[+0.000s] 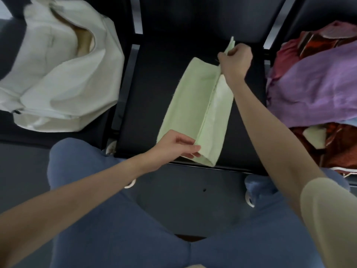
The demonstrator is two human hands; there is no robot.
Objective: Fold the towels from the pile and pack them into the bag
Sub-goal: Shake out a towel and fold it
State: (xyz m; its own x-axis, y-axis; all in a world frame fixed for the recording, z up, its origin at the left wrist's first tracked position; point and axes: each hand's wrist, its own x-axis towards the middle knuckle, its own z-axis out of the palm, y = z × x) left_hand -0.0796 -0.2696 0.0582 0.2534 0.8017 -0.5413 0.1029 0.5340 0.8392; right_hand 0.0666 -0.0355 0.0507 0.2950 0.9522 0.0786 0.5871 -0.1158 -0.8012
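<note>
Blue-trousered knees (119, 238) sit right up front, facing a black seat (154, 97). On it lies the light green towel (189, 105), left hand (176, 145) pinching its near end, right hand (236, 59) gripping the far end. White bag (63, 78) gapes open on the left seat, the towel pile (316, 89) on the right.

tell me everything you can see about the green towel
The green towel is pale, thin woven cloth, folded into a long narrow strip with its edges meeting along a central seam. It lies diagonally on the dark seat. The left hand pinches its near end; the right hand grips its far end, lifting one corner.
</note>
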